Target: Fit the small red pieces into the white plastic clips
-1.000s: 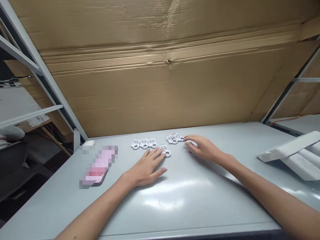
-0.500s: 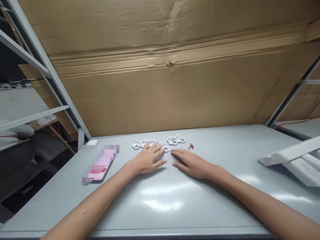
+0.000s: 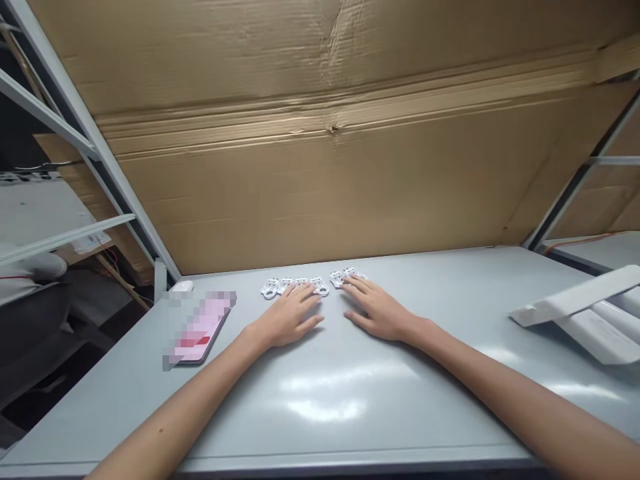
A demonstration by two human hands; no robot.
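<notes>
Several small white parts, each with a ring-shaped end, lie in a row on the grey table [image 3: 320, 383]. My left hand [image 3: 289, 316] is open, palm down, with its fingertips over the front of the left-hand white parts [image 3: 271, 288]. Fingers apart, my right hand [image 3: 381, 308] reaches over the right-hand white parts [image 3: 337, 278] and covers some of them. Whether the fingertips press on the parts, I cannot tell. The small red and black pieces seen earlier are hidden behind my right hand.
A phone with a pink, partly blurred screen [image 3: 205, 327] lies at the left. Behind it sits a small white object [image 3: 183, 286]. White long pieces [image 3: 575, 300] rest at the right. A cardboard wall [image 3: 320, 200] closes the back, between metal frame posts [image 3: 113, 160].
My right hand has moved forward onto the right-hand white parts and spread its fingers. My left hand stays near the row, and the white parts there sit closer in line.
</notes>
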